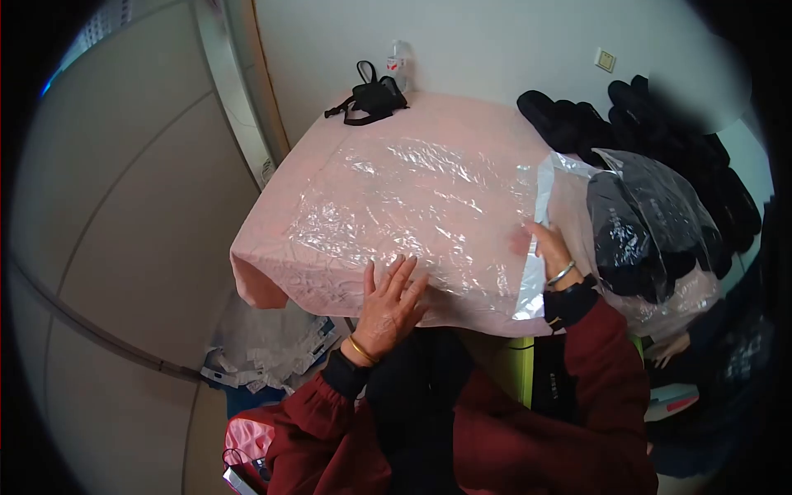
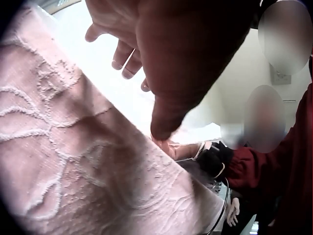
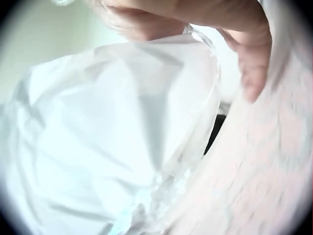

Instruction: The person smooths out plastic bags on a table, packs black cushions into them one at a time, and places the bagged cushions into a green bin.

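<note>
A large clear plastic bag lies spread over the pink tablecloth, with a white strip along its right end. My left hand rests at the bag's near edge, fingers spread and straight; its wrist view shows the hand over the embossed cloth. At the white strip is my right hand, its fingers blurred behind the film and its thumb apart from them. In the right wrist view, film billows below that hand, thumb pointing down.
Black slippers line the right back; more dark footwear lies in a clear bag right of the right hand. A black strapped pouch and a bottle stand at the back. Plastic bags hang below the table's left side. Another person's hand shows at right.
</note>
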The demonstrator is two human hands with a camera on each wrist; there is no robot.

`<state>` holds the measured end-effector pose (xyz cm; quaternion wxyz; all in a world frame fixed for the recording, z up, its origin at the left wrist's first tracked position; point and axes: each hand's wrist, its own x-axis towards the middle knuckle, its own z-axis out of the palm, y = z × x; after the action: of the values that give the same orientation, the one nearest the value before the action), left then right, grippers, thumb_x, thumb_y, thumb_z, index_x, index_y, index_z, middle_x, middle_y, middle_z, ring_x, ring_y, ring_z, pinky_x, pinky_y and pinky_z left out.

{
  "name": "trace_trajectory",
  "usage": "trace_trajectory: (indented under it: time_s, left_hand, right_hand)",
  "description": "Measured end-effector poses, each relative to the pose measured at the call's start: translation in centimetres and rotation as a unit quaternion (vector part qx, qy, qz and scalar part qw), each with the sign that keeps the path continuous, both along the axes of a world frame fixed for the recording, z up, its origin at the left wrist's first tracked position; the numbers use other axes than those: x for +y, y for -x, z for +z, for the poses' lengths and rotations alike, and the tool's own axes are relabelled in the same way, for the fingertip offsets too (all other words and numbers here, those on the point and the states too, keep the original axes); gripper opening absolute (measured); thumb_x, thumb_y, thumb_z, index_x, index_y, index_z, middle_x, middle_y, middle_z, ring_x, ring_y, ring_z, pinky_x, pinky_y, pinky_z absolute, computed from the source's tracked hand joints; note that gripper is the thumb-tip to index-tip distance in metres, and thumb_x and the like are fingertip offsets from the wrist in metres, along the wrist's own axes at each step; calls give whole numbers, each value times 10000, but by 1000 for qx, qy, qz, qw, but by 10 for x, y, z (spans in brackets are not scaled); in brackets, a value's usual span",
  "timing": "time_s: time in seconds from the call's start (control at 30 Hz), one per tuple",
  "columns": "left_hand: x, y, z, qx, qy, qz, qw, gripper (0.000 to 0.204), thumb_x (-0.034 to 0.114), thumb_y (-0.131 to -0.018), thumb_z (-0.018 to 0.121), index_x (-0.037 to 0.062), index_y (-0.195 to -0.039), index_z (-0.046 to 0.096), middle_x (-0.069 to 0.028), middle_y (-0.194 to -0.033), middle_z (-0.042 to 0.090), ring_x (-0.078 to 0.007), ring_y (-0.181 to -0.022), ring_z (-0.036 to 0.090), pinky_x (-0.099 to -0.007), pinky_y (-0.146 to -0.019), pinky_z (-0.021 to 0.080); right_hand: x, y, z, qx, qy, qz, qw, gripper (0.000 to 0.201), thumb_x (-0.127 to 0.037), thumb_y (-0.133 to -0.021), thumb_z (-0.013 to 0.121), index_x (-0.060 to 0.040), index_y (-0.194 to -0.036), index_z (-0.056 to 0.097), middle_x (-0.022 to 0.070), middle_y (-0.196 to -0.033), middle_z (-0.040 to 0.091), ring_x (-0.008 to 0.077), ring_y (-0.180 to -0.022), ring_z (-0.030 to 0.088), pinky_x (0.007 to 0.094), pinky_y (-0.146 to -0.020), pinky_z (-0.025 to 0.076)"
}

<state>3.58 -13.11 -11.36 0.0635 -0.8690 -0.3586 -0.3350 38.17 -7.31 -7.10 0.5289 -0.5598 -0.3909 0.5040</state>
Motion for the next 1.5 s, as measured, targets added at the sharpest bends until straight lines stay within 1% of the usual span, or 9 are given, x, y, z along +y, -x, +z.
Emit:
trace_trajectory:
  time_s: [0.1, 0.17, 0.23, 0.3, 0.47, 0.57, 0.8, 1.0, 1.5]
  left_hand:
    - [19, 1, -3, -20, -35, 23, 999, 468, 239, -807, 733, 97, -1228, 587, -118, -1307, 566, -290, -1247, 525, -578, -1098, 293]
    - [26, -5, 5, -36, -24, -17, 999, 352, 156, -790, 709, 85, -1120, 609, -91, -1157, 608, -273, -1108, 573, -515, -1037, 368]
    - [29, -18, 14, -46, -16, -35, 998, 296, 115, -782, 698, 79, -1066, 620, -78, -1081, 628, -265, -1038, 597, -484, -1006, 406]
    - [25, -40, 24, -45, 8, -69, 997, 288, 97, -760, 694, 67, -1036, 618, -77, -1033, 629, -267, -985, 601, -430, -938, 440]
    - [28, -55, 24, -61, 19, -84, 994, 271, 76, -739, 698, 51, -997, 617, -86, -1009, 632, -274, -950, 610, -383, -845, 466]
    - [34, -31, 18, -62, 27, -90, 994, 263, 79, -744, 710, 47, -988, 618, -89, -1012, 633, -279, -945, 611, -390, -845, 469]
    - [23, -67, 46, -89, 102, -150, 979, 299, 195, -822, 743, 18, -1024, 610, -159, -1125, 616, -328, -999, 607, -441, -906, 469]
    - [35, -118, 10, 24, 91, -123, 988, 851, 591, -883, 561, -59, -1411, 412, -243, -1440, 441, -403, -1340, 426, -534, -1116, 326]
    - [92, 111, 31, 153, 138, 117, 972, 1227, 633, -573, 824, -71, -1453, 339, -293, -1507, 342, -439, -1430, 297, -517, -1175, 222]
  right_hand:
    - [-13, 0, 24, -149, -160, -45, 975, 391, -119, -917, 601, 15, -1278, 535, 170, -1198, 642, 287, -1056, 668, 405, -882, 536]
    - [-49, 33, 50, -415, -318, -163, 837, 516, -69, -871, 618, 47, -1355, 479, 230, -1345, 532, 343, -1265, 535, 458, -1068, 415]
    - [-88, 48, 62, -584, -373, -46, 720, 638, -69, -835, 637, 64, -1414, 405, 271, -1419, 442, 387, -1364, 412, 476, -1143, 315]
    - [-113, 80, 67, -553, -386, 85, 734, 607, -77, -822, 644, 66, -1377, 444, 267, -1410, 456, 411, -1338, 436, 470, -1138, 327]
    - [-92, 39, 38, -610, -303, 85, 727, 533, -77, -826, 643, 60, -1321, 503, 255, -1373, 492, 435, -1307, 452, 462, -1097, 373]
    - [-85, 3, 22, -521, -197, 112, 823, 473, -74, -826, 643, 49, -1272, 546, 253, -1330, 513, 460, -1255, 472, 452, -1038, 420]
    - [-77, 30, 17, -584, -207, 183, 763, 534, -160, -847, 686, 67, -1298, 516, 260, -1395, 457, 460, -1288, 441, 474, -1049, 411]
    - [-63, 37, -5, -610, -253, 201, 724, 914, -357, -748, 801, 69, -1435, 375, 259, -1525, 315, 419, -1424, 305, 540, -1156, 248]
    - [-63, 34, 1, -672, -170, 210, 689, 1167, -357, -579, 882, 66, -1483, 278, 248, -1564, 263, 391, -1467, 248, 548, -1186, 189]
